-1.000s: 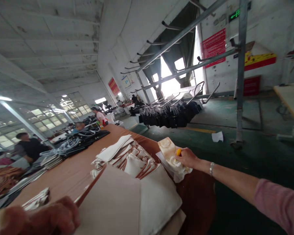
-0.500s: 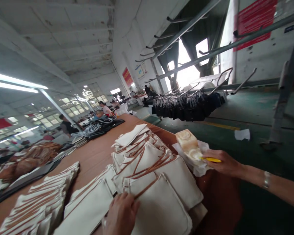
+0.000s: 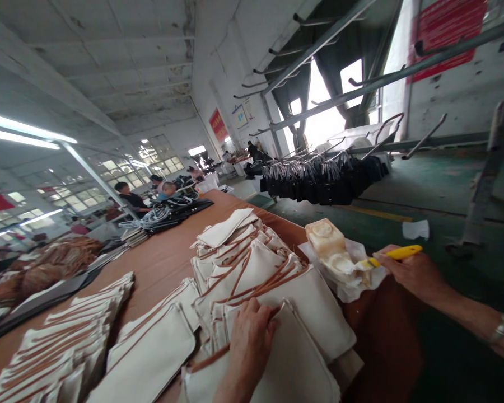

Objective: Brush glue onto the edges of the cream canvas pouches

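My right hand (image 3: 418,274) grips a brush (image 3: 397,253) by its yellow handle. The bristles touch white paste (image 3: 344,263) at the front of a pale tub (image 3: 325,238), which sits on crumpled white sheeting (image 3: 357,285) at the table's right edge. My left hand (image 3: 252,338) is bent over the upper edge of a cream pouch (image 3: 298,352) at the front of an overlapping pile, its fingertips closed on that edge. Brown strips run along the edges of the piled pouches (image 3: 256,268). Part of the front pouch is hidden under my left hand and forearm.
More cream pouches lie in a row (image 3: 71,336) on the left of the brown table (image 3: 163,257). Brown bundled material (image 3: 63,263) is farther left. A metal rack (image 3: 336,112) with prongs and hanging black items (image 3: 319,182) stands right. Several people sit in the background.
My right hand has drawn back to the right, and the brush handle now tilts upward. My left hand has moved right and up along the front pouch, whose brown edge now shows lower left.
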`<state>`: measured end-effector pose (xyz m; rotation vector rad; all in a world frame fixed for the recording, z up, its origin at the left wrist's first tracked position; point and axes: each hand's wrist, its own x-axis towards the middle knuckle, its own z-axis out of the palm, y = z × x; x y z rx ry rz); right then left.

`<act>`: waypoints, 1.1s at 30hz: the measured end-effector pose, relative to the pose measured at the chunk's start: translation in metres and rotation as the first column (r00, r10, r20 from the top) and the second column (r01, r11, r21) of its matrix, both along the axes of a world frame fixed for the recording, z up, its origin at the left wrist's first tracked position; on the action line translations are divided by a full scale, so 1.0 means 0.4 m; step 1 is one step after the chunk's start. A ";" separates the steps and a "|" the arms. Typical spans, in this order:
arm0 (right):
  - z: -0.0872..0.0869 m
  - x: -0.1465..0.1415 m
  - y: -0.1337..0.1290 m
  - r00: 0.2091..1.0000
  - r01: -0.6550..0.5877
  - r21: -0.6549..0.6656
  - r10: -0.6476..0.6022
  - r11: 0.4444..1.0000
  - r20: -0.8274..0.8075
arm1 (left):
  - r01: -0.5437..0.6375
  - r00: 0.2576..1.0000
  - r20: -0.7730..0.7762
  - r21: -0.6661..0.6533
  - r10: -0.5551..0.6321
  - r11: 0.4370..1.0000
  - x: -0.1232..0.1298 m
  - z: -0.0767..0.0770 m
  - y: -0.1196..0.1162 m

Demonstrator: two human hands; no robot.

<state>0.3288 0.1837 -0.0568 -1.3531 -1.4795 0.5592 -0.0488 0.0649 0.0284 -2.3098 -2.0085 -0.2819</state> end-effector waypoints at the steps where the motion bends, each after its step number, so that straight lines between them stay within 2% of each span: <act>1: 0.007 0.001 -0.010 0.997 -0.001 -0.024 -0.001 1.000 -0.081 | -0.001 1.000 -0.021 0.024 0.001 1.000 -0.005 -0.006 -0.008; 3: 0.029 -0.016 -0.034 0.942 -0.085 -0.077 0.055 0.993 -0.331 | 0.016 0.998 -0.066 0.105 -0.009 0.994 -0.014 -0.025 -0.024; 5: 0.058 -0.055 -0.062 0.799 -0.220 -0.092 0.125 0.971 -0.588 | 0.044 0.994 -0.104 0.215 -0.022 0.976 -0.015 -0.050 -0.039; 7: 0.090 -0.109 -0.092 0.673 -0.318 -0.074 0.170 0.945 -0.720 | 0.040 0.997 -0.081 0.284 -0.018 0.958 -0.009 -0.068 -0.050; 9: 0.117 -0.166 -0.121 0.544 -0.403 -0.055 0.191 0.913 -0.817 | -0.007 0.999 0.044 0.238 -0.003 0.971 0.004 -0.070 -0.056; 11: 0.136 -0.215 -0.146 0.478 -0.458 -0.040 0.208 0.888 -0.853 | -0.050 0.975 0.219 0.105 0.026 0.993 0.019 -0.057 -0.057; 13: 0.146 -0.251 -0.164 0.466 -0.486 -0.025 0.235 0.874 -0.853 | -0.050 0.940 0.338 0.015 0.042 0.999 0.031 -0.041 -0.055; 16: 0.153 -0.273 -0.178 0.447 -0.502 -0.006 0.253 0.865 -0.858 | -0.006 0.946 0.325 0.039 -0.007 0.999 0.034 -0.033 -0.055; 18: 0.155 -0.269 -0.184 0.419 -0.490 0.002 0.238 0.871 -0.876 | 0.068 0.969 0.229 0.124 -0.095 0.990 0.023 -0.043 -0.063; 20: 0.154 -0.254 -0.192 0.391 -0.477 0.000 0.212 0.879 -0.896 | 0.124 0.979 0.121 0.274 -0.162 0.954 0.003 -0.057 -0.081; 22: 0.151 -0.236 -0.200 0.366 -0.474 -0.004 0.193 0.880 -0.910 | 0.098 0.989 0.059 0.437 -0.138 0.894 -0.021 -0.069 -0.106; 24: 0.147 -0.218 -0.207 0.347 -0.479 -0.003 0.187 0.878 -0.919 | 0.030 0.996 0.052 0.544 -0.070 0.839 -0.039 -0.076 -0.133; 28: 0.145 -0.199 -0.212 0.323 -0.494 0.016 0.201 0.869 -0.925 | 0.021 0.999 0.016 0.603 -0.038 0.797 -0.040 -0.075 -0.167; 30: 0.148 -0.197 -0.211 0.305 -0.510 0.033 0.217 0.860 -0.927 | 0.017 1.000 0.009 0.598 -0.028 0.801 -0.029 -0.064 -0.168; 33: 0.155 -0.202 -0.213 0.277 -0.535 0.051 0.232 0.843 -0.933 | 0.023 0.999 0.022 0.505 -0.040 0.863 -0.016 -0.033 -0.153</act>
